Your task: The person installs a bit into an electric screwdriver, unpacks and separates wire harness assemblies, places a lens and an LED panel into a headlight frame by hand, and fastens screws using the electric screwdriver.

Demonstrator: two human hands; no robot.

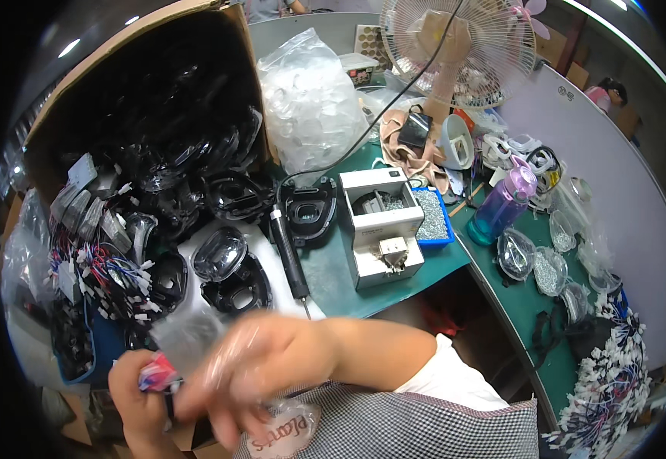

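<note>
My left hand (140, 392), low on the left, is closed on a bundle of red, blue and white wires (159, 372). A grey translucent piece (189, 334), smeared by motion, sits just above the bundle; whether it joins the wires I cannot tell. Close beside it, my right hand (260, 367) reaches across from the right, its fingers too blurred to read. Beyond the hands lie black plastic housings (233, 294), one with a clear curved cover (220, 254) by it. A black-handled electric screwdriver (291, 256) lies beside them, its tip toward me.
A large carton (141, 34) of black housings stands at the left, with wired parts (96, 237) heaped before it. A white screw feeder (382, 229) and blue screw tray (434, 218) occupy the middle. Right are a purple-teal bottle (501, 203), fan (459, 53) and connector wires (608, 382).
</note>
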